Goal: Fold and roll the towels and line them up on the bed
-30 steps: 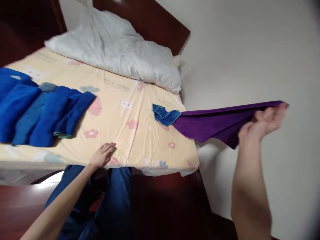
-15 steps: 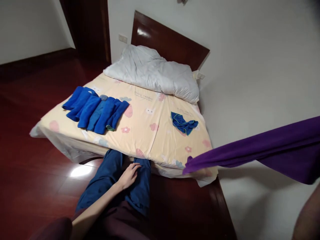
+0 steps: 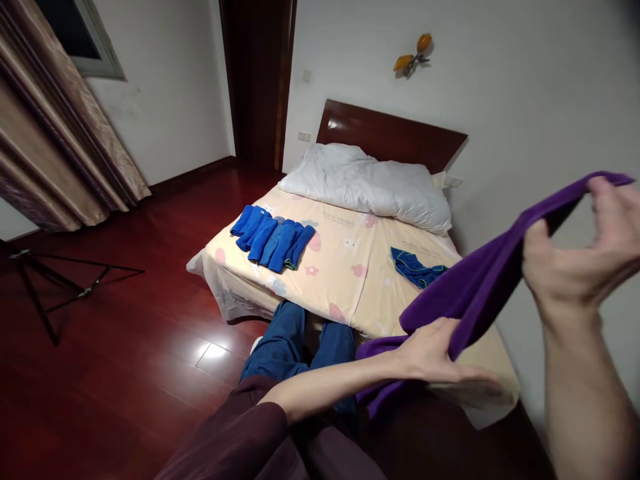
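I hold a purple towel [image 3: 480, 283] stretched in the air in front of the bed. My right hand [image 3: 575, 257] grips its upper end near the right edge of the view, fingers curled round the cloth. My left hand [image 3: 435, 357] holds the lower part of the towel above the bed's near corner. On the bed's yellow flowered sheet [image 3: 345, 260] lie a row of folded blue towels [image 3: 273, 240] at the left and one crumpled blue towel [image 3: 415, 268] at the right.
A white pillow [image 3: 370, 183] lies against the dark wooden headboard [image 3: 395, 137]. My legs in blue trousers [image 3: 295, 343] are at the bed's foot. Glossy red wooden floor spreads left, with a dark tripod stand [image 3: 55, 283] and curtains [image 3: 55, 147] beyond.
My left hand left my leg and took hold of the purple towel. My right hand lifted the towel's end higher. The view pulled back and up, showing more of the room.
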A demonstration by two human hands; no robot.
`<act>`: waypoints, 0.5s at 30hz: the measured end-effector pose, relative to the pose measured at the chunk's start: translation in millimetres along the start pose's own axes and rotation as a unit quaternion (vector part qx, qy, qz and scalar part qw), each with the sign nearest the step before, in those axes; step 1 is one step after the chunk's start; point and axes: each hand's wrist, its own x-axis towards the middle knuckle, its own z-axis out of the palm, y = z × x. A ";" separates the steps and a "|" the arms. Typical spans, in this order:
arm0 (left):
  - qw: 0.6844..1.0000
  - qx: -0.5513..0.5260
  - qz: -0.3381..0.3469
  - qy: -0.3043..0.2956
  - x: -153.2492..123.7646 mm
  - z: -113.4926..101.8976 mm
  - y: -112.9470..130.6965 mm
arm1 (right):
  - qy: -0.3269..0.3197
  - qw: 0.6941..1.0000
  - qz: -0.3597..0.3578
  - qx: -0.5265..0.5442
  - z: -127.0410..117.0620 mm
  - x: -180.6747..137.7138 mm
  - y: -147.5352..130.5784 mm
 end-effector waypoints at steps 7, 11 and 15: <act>0.992 0.078 0.054 0.088 -17.6 -54.2 3.3 | -0.011 0.889 -0.457 -0.034 22.9 20.2 -10.8; 0.975 0.158 0.068 0.140 -43.7 -111.0 8.0 | 0.080 0.878 -0.471 -0.026 32.2 52.8 -6.4; 0.931 0.303 -0.004 0.203 -80.6 -182.0 -6.8 | 0.048 0.919 -0.390 -0.022 31.2 55.5 -4.1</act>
